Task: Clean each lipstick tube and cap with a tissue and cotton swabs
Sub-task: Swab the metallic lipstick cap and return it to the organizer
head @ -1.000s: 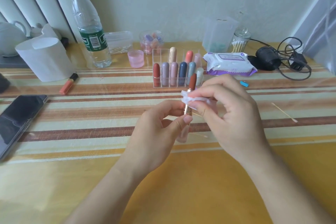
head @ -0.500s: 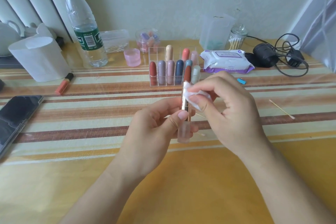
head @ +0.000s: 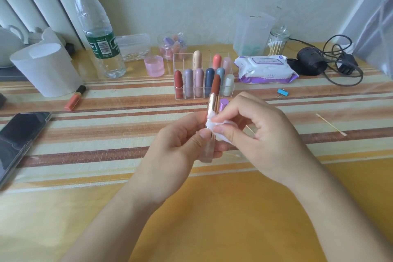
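Note:
My left hand (head: 176, 144) grips an uncapped lipstick (head: 213, 102) upright over the table; its brown-red stick is extended above a rose-gold sleeve and a frosted base. My right hand (head: 255, 132) pinches a small white tissue (head: 214, 124) against the gold sleeve, just above my left thumb. A purple cap (head: 223, 104) stands on the table just behind the tissue. Several capped lipsticks stand in a clear organiser (head: 179, 57) further back. Loose cotton swabs lie on the table, one (head: 330, 124) at the right and one (head: 232, 154) partly hidden under my hands.
A wet-wipe pack (head: 265, 69) and a glass jar of swabs (head: 277, 41) sit behind right, beside a black cable and charger (head: 312, 60). A water bottle (head: 97, 34), pink cup (head: 154, 66), white paper roll (head: 44, 68), orange lip gloss (head: 75, 98) and phone (head: 19, 136) are at left.
My right hand has slid the tissue down the lipstick, from near the stick to the lower part of the gold sleeve. The purple cap behind it has come into view.

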